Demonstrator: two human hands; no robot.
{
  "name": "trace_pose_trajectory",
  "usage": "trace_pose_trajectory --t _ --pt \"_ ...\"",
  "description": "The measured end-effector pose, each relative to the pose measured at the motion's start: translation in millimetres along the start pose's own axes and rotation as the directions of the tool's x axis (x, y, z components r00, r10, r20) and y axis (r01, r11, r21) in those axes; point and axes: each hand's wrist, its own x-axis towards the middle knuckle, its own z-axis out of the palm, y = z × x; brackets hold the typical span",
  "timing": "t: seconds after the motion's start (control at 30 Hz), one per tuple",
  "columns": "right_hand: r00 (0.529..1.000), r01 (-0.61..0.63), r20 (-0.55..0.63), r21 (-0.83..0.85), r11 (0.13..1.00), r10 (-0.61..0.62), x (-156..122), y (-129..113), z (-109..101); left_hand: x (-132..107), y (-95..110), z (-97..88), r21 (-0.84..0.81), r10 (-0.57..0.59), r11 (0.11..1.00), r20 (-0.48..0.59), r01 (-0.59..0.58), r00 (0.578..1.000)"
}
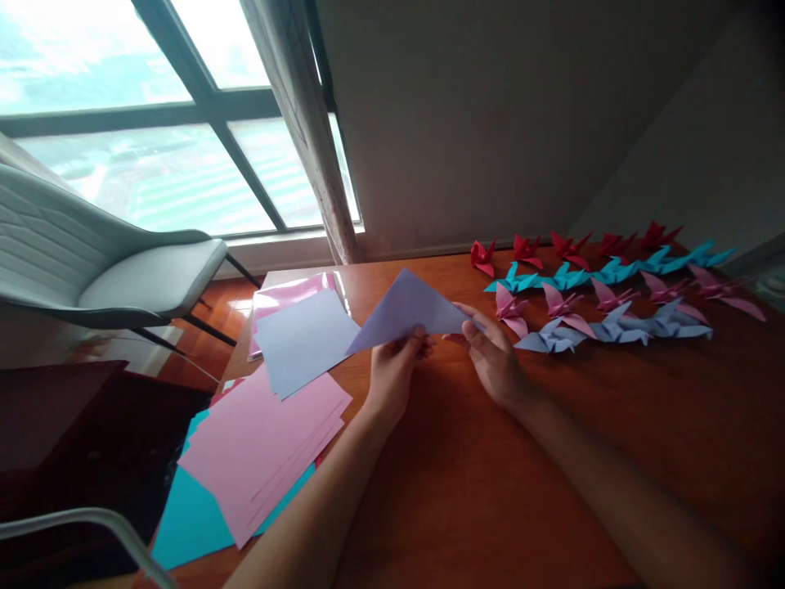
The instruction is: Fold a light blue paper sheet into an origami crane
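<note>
Lavender paper triangle point(410, 309), folded: left hand point(392, 372) pinches its lower edge, right hand point(494, 360) its right corner. Bare table point(491, 491) beneath; paper cranes point(613, 286) beyond.

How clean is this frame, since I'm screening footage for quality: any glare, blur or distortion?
Head view: the window is blown out, and its light glares on the table beside the paper stacks. Head view again: the folded lilac sheet is fairly sharp, but the paper cranes smear and stretch toward the right edge.

Head camera looks down, close over table point(466, 507).
</note>
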Motion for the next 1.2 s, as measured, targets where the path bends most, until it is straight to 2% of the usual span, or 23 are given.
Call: trace_pose_trajectory --t 0.07,0.17,0.33,0.43,0.5,0.6,0.77,0.87,1.07,1.2 --pt "0.996 -0.067 0.071 0.063 0.996 0.062 -2.9 2.5 4.7 -1.5 -1.8 3.0 -0.061 -0.015 0.998 -0.008 0.014 1.000" --pt "0.992 -0.106 0.083 0.142 0.984 0.095 -6.4 4.0 9.1 -3.1 -3.8 6.5 -0.135 -0.045 0.990 0.001 0.045 0.999" --pt "0.976 -0.145 0.161 -0.035 0.989 0.148 -10.2 16.1 8.3 -8.8 -7.8 13.3 -0.174 -0.124 0.975 0.102 0.141 0.987" --pt "0.988 -0.146 0.049 -0.037 0.989 0.147 -10.7 26.2 6.8 -13.1 -9.9 16.9 -0.157 -0.156 0.971 0.167 0.183 0.973" --pt "0.984 -0.178 0.019 0.011 0.984 0.178 -9.8 29.0 6.7 -14.6 -10.8 17.4 -0.137 -0.157 0.974 0.177 0.182 0.972" --pt "0.981 -0.194 0.019 0.086 0.977 0.193 -7.5 26.4 8.1 -13.8 -10.8 15.6 -0.103 -0.120 0.985 0.140 0.135 0.983" --pt "0.994 -0.100 -0.038 0.147 0.984 0.107 -4.9 18.0 10.9 -8.4 -8.4 11.9 -0.074 0.012 0.997 0.000 -0.012 1.000" --pt "0.996 -0.072 -0.036 0.109 0.991 0.076 -6.3 17.4 10.8 -8.1 -9.7 11.4 -0.061 0.015 0.998 -0.025 -0.017 1.000" --pt "0.993 -0.068 0.086 -0.086 0.994 0.076 -10.0 21.0 8.8 -11.6 -14.5 13.7 -0.062 -0.007 0.998 -0.022 0.006 1.000" --pt "0.993 -0.106 0.034 -0.088 0.991 0.109 -8.1 28.8 4.3 -10.8 -15.5 15.4 -0.076 -0.028 0.997 -0.022 0.026 0.999"
